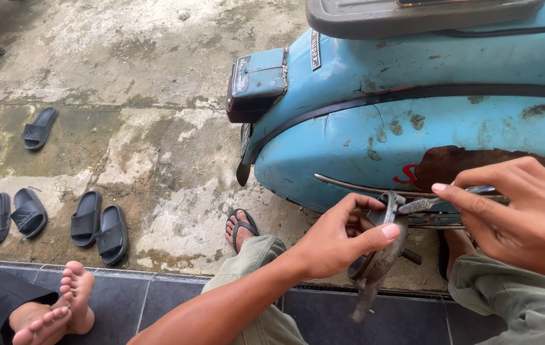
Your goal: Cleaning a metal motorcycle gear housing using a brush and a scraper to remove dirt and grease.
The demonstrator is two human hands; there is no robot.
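My left hand (339, 236) grips a dark, greasy curved metal part (381, 259) with a threaded stud sticking out of its side. My right hand (521, 220) holds a slim metal tool (442, 201) whose tip rests on the top of that part. Both hands work just in front of the side panel of an old light-blue scooter (413, 121), which has rust patches and a chrome trim strip. My knees in olive trousers (521, 303) show below, and my sandalled left foot (240, 229) rests on the concrete.
Several black slide sandals (99, 227) lie on the stained concrete at the left. Another person's bare feet (61, 306) rest on the dark tiled step (157, 300) at the lower left. The scooter's tail light (253, 83) juts out to the left.
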